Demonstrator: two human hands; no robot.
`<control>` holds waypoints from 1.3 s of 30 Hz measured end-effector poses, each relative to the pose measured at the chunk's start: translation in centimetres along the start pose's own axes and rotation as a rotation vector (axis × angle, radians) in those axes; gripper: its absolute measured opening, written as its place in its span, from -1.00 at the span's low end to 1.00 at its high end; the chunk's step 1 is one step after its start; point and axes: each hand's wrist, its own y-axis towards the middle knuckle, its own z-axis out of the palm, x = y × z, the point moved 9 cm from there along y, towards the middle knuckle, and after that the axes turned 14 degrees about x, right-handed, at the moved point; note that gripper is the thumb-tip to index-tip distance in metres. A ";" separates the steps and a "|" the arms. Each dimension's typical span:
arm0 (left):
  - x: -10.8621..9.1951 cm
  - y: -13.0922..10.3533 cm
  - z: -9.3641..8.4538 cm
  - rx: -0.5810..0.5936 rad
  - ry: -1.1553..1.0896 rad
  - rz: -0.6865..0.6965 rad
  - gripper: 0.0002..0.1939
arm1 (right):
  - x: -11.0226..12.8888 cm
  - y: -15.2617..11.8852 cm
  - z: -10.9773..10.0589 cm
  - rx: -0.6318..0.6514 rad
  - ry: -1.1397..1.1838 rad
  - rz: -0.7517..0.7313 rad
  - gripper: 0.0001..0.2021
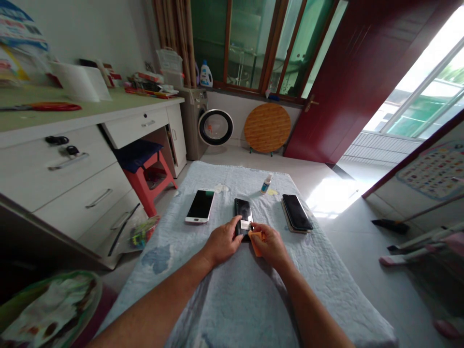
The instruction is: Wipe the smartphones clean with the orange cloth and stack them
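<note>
A black phone (243,209) with a pale label lies at the middle of the cloth-covered table. My left hand (224,241) grips its left side, thumb at the near edge and fingers along the side. At the phone's right edge, my right hand (270,244) holds an orange cloth (256,244) between thumb and fingers. A white-framed phone (200,206) rests to the left. On the right, a dark phone (297,212) lies on top of another flat item. Behind them stands a small spray bottle (266,184).
The table has a light blue cloth (174,270). To the left are a desk with drawers (79,193), a red stool (145,179) and a bin (97,295). Farther back are a washing machine (192,125), a round wooden board (267,127) and a red door (340,72).
</note>
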 end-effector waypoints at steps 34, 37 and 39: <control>-0.5 -0.3 -0.2 0.023 0.366 -0.024 -0.46 | 1.0 0.6 0.9 -0.039 -0.304 -0.189 -0.77; -0.5 -0.3 -0.2 0.034 0.361 -0.024 -0.46 | 0.7 0.6 0.9 -0.023 -0.258 -0.187 -0.78; -0.5 -0.2 -0.2 0.039 0.355 -0.018 -0.46 | 0.8 0.4 1.1 0.003 -0.246 -0.189 -0.79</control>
